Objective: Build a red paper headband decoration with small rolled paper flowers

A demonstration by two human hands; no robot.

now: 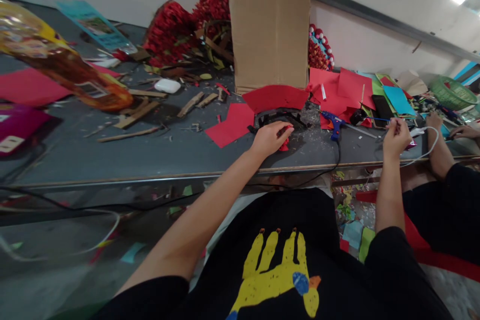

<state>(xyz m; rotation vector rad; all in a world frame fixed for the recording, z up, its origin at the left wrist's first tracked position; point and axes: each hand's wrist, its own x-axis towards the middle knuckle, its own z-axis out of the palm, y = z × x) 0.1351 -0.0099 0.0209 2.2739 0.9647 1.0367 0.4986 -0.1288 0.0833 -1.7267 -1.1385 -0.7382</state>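
Left grip [270, 138] is drawn down to a pinch, thumb and fingers on a small red piece [284, 145] near the front edge of the bench [180, 162]; I cannot tell whether its underside touches the surface. Right grip [397, 136] hangs off to the side, fingers curled together, and I can't make out whether they have hold of the thin blue stick [378, 119] beside them.

Just beyond the left fingers lies a black frame [281, 116], with a curved red card [275, 98] behind it at the foot of the cardboard box [272, 25]. Since the red piece looks soft and crumpled, I'd pinch lightly, low on its folds, and steady the wrist against the bench so the shape isn't crushed. I'd keep it clear of the scraps around the frame, and watch the blue glue gun [333, 124] between the two grips: its tip may be hot, and its cord hangs over the edge, where a sleeve could snag it
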